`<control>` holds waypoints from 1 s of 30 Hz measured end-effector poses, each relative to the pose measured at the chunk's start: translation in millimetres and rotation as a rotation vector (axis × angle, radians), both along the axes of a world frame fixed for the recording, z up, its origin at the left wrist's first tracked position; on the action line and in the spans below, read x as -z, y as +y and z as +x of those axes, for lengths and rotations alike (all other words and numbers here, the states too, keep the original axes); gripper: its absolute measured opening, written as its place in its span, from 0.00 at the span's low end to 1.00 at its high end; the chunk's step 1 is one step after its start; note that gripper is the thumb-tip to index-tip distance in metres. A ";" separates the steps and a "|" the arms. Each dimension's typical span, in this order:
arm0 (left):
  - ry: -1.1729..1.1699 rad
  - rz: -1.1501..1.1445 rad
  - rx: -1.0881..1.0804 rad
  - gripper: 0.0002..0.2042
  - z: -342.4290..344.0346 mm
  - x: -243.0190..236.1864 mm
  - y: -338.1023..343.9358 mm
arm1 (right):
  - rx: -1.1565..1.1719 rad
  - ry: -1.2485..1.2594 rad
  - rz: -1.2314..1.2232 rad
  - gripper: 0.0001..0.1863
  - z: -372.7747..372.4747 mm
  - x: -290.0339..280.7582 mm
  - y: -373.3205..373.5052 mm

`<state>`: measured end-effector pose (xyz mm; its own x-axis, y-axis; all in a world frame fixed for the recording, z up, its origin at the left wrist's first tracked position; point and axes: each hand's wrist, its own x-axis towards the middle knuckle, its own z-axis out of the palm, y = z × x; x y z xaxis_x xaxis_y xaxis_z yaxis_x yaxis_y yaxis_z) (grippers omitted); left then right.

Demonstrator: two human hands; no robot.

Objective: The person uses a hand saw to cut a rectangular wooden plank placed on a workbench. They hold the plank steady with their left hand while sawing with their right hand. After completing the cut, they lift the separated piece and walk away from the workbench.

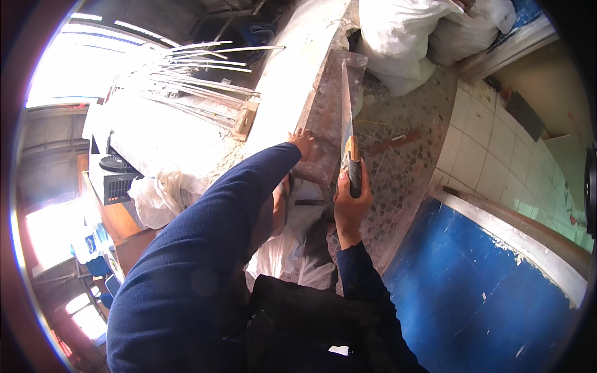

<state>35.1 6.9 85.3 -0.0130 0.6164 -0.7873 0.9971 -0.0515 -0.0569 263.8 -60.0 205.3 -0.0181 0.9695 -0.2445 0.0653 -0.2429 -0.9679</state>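
A hand saw (pixel 347 109) with a long tapering metal blade and a wood-and-dark handle is gripped in my right hand (pixel 352 205). Its blade points away from me and lies over, or just above, the right part of a brownish, dusty flat board (pixel 323 112); whether it touches cannot be made out. On the left edge of that board rests my left hand (pixel 302 143), its fingers curled down against the edge. Part of the left hand is hidden behind the dark blue sleeve. Below the board's near end, a bare foot or leg (pixel 280 208) shows beside pale cloth.
Full white sacks (pixel 404 43) stand at the far right. Many thin pale strips (pixel 199 74) fan out at the far left. A reddish-brown strip (pixel 395 142) lies on the pebbled floor (pixel 410 118). A blue wall (pixel 472 273) bounds the right; a black crate (pixel 119 186) sits left.
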 end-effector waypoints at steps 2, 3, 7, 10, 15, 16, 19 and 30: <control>0.006 0.007 0.047 0.41 -10.5 -3.5 6.6 | 0.019 0.030 -0.029 0.29 -6.5 -1.6 -3.1; -0.008 0.025 0.058 0.39 -21.6 1.4 0.0 | 0.025 0.048 -0.048 0.29 -13.6 -6.9 -3.1; -0.097 -0.036 0.102 0.35 -23.5 -7.0 18.3 | 0.044 0.074 -0.167 0.30 -20.1 -20.7 7.1; -0.096 -0.129 0.132 0.35 -33.1 -16.2 42.0 | 0.056 0.021 -0.067 0.29 -31.7 -19.2 29.7; -0.185 -0.074 -0.007 0.36 -18.0 -40.4 90.1 | 0.078 -0.052 0.087 0.29 -36.5 -29.8 76.0; -0.228 -0.014 -0.074 0.37 -20.5 -35.3 95.2 | 0.065 -0.026 0.046 0.29 -37.7 -36.0 82.4; -0.280 0.265 -0.537 0.34 -52.2 8.5 81.7 | 0.062 -0.100 0.118 0.29 -73.5 -36.4 93.8; -0.603 0.447 -0.848 0.21 -50.7 14.8 70.4 | 0.071 -0.191 0.082 0.29 -103.8 -24.3 104.8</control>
<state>-15.6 77.3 70.5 -0.2537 0.8170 -0.5178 0.5712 0.5586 0.6014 160.1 44.8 229.6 0.0897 0.9835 -0.1570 0.2349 -0.1741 -0.9563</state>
